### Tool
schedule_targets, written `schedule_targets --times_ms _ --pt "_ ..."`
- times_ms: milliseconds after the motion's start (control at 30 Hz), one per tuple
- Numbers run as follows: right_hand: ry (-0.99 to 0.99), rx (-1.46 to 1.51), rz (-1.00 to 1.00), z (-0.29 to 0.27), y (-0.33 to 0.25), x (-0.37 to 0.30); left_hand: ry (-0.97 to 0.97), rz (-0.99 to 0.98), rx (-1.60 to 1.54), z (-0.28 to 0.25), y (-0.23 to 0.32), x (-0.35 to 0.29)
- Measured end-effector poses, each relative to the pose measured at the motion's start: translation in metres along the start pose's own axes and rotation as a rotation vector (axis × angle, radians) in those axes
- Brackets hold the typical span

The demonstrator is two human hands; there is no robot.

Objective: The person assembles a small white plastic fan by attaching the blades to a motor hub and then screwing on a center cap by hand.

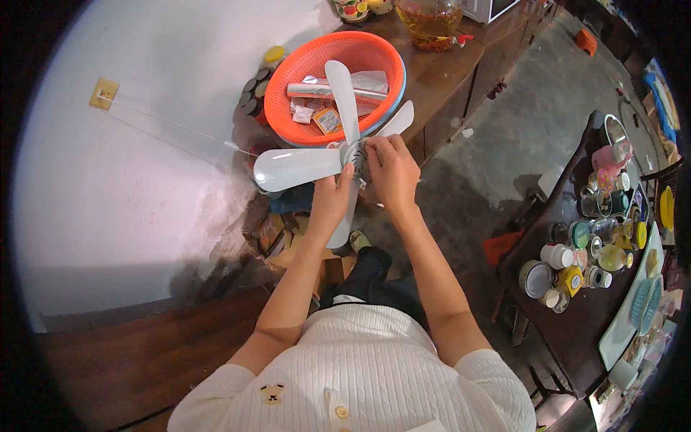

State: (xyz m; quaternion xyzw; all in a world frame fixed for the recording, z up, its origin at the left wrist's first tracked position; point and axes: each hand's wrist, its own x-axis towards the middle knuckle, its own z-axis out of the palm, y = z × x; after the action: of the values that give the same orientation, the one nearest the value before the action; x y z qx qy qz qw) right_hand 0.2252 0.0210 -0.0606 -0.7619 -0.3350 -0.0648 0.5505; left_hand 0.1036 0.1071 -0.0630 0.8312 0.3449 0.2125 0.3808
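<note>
A small pale grey fan [299, 169] with several long blades is held up in front of me. My left hand [331, 198] pinches the fan near its hub, thumb on top and the other fingers partly hidden beneath. My right hand [392, 169] is curled over the right side of the hub [354, 155], its fingertips pressed to the slotted centre. Behind the fan, an orange plastic basket [277, 79] holds a foil or film roll [306, 90] and small packets [327, 121]. One blade overlaps the basket; another points down between my forearms.
The basket stands on a brown wooden cabinet [461, 65], near a large glass jar of amber liquid [430, 21]. A cord runs from the wall socket [104, 93] towards the fan. At right, a dark table [536, 317] carries several jars and lids. Cardboard [335, 272] lies low near my legs.
</note>
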Motion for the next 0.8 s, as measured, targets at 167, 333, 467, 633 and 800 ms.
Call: schedule_targets --times_ms 167,333,467,633,800 --pt "-0.001 -0.020 -0.020 0.004 -0.012 0.004 0.077 0.036 0.044 0.005 -0.006 0.000" --pt "0.026 -0.012 0.013 0.000 0.001 -0.021 -0.011 0.001 -0.060 0.000 0.006 0.000" --pt "-0.040 0.005 0.079 -0.003 0.004 -0.040 -0.010 -0.032 -0.052 -0.001 0.008 -0.001" --pt "-0.007 0.048 0.064 -0.005 0.001 -0.031 0.017 0.006 0.010 0.002 0.002 -0.002" --pt "0.007 -0.023 0.056 0.002 -0.003 -0.004 0.150 0.161 0.025 0.010 -0.004 -0.002"
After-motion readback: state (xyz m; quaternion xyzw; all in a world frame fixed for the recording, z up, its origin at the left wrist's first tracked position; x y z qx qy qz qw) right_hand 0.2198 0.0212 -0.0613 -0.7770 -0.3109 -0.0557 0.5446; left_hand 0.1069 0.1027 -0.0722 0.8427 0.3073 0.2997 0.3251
